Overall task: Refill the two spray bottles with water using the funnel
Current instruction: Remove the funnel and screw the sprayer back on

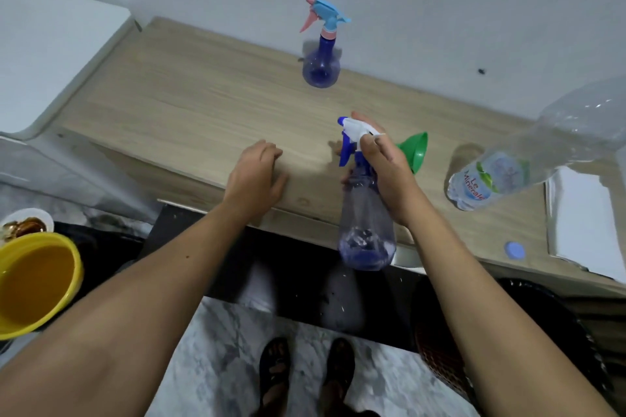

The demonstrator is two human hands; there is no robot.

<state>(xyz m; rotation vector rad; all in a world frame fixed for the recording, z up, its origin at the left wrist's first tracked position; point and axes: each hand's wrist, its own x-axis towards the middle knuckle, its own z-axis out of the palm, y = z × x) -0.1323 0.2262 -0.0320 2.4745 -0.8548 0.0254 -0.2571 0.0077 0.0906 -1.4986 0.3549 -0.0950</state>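
Observation:
My right hand (386, 166) grips the neck and white-and-blue trigger head of a clear spray bottle (367, 230), held above the wooden table's front edge (189, 105). My left hand (257, 176) rests on the table near the front edge, fingers slightly curled and holding nothing. A second spray bottle (321, 64), blue with a pink-and-light-blue trigger head, stands upright at the back by the wall. A green funnel (416, 149) lies on its side just behind my right hand. A large clear water bottle (528, 159) stands at the right with no cap on it.
A blue bottle cap (514, 250) lies near the table's front right edge, beside a white paper sheet (586, 223). A yellow basin (34, 281) sits low at the left, with a small bowl (25, 223) behind it. A woven basket (440, 349) stands below the table on the right.

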